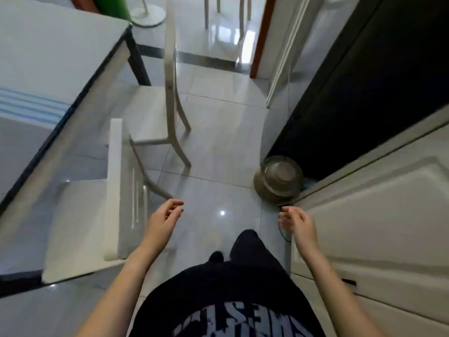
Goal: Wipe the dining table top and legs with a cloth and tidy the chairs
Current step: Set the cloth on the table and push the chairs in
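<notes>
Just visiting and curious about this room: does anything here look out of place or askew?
A metal bowl sits on the floor against the foot of the dark unit, beside the walkway, an odd place for it. The near chair and far chair stand upright by the table; blur hides any small stains.

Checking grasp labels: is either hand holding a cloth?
No, the left hand and right hand are both empty, fingers loosely curled.

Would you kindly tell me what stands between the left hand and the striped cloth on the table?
In the head view, the backrest of the near chair and the edge of the table lie between the left hand and the striped cloth.
</notes>
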